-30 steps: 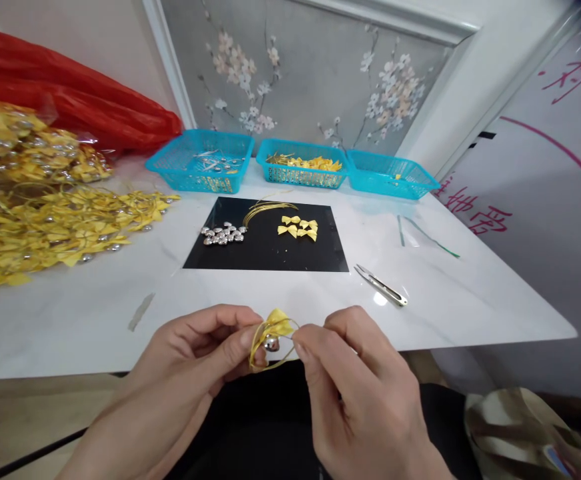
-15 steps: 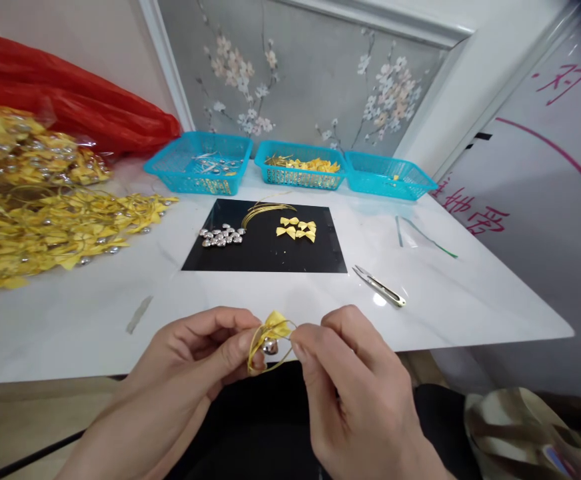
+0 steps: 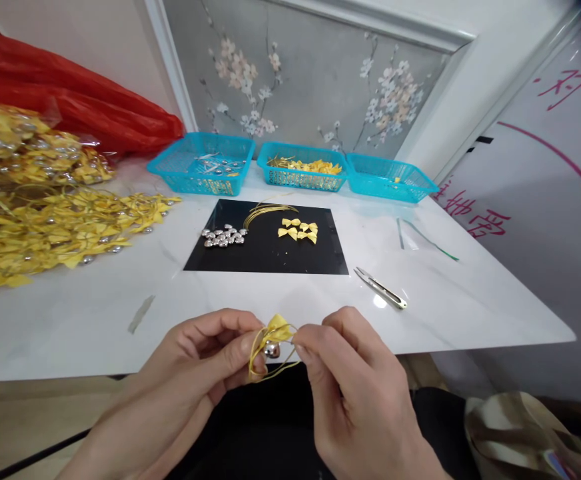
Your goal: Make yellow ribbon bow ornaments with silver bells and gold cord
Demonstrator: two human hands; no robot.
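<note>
My left hand (image 3: 210,357) pinches a yellow ribbon bow (image 3: 277,328) between thumb and fingers, just past the table's front edge. Beneath the bow hangs a shiny silver bell (image 3: 272,349). A thin gold cord (image 3: 283,369) loops around both. My right hand (image 3: 350,373) is closed, with thumb and forefinger pinching the cord at the loop's right side. Farther off, a black mat (image 3: 265,257) bears a cluster of silver bells (image 3: 224,236), several yellow bows (image 3: 298,231) and a bundle of gold cords (image 3: 269,211).
Thread snips (image 3: 381,288) lie right of the mat. Along the wall stand three blue baskets: left (image 3: 170,175), middle (image 3: 280,179) and right (image 3: 390,188). Finished-looking yellow bows with bells (image 3: 70,227) are heaped at left beside a red bag (image 3: 85,93). A clear strip (image 3: 141,313) lies nearer me.
The cord loop's lower part has swung slightly right, towards my right hand. Both hands keep their grip in nearly the same place; the whole view has shifted a little.
</note>
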